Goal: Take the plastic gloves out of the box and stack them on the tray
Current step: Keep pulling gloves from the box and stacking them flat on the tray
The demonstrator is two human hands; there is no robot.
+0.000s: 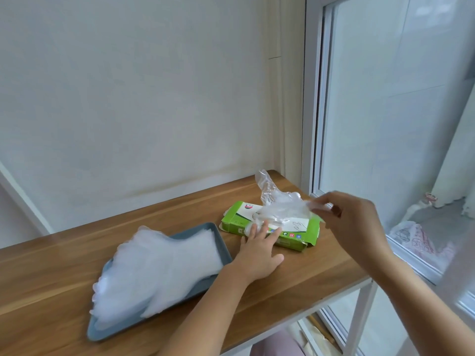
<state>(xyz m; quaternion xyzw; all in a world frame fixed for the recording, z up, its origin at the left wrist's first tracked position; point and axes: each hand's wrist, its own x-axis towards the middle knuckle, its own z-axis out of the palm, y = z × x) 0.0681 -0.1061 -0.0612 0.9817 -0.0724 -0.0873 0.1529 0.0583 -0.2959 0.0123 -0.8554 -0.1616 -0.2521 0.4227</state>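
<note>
Right grip [341, 214] pinching one plastic glove [280, 204] half out of the box [308, 229]; my left grip [257, 250] spread flat, pressing the box down.
Risk, I judge: film snags, dragging extra gloves out or sliding the box. Box sits at 2 o'clock of the tray [95, 332], which holds the glove stack [159, 265], overhanging toward 8 o'clock.

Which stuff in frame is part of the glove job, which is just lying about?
In the job: green box; loose glove, pinched by right hand; left hand, pressing the box; glove stack; blue tray.
Lying about: wooden table; window frame; plastic bag beyond the glass.
</note>
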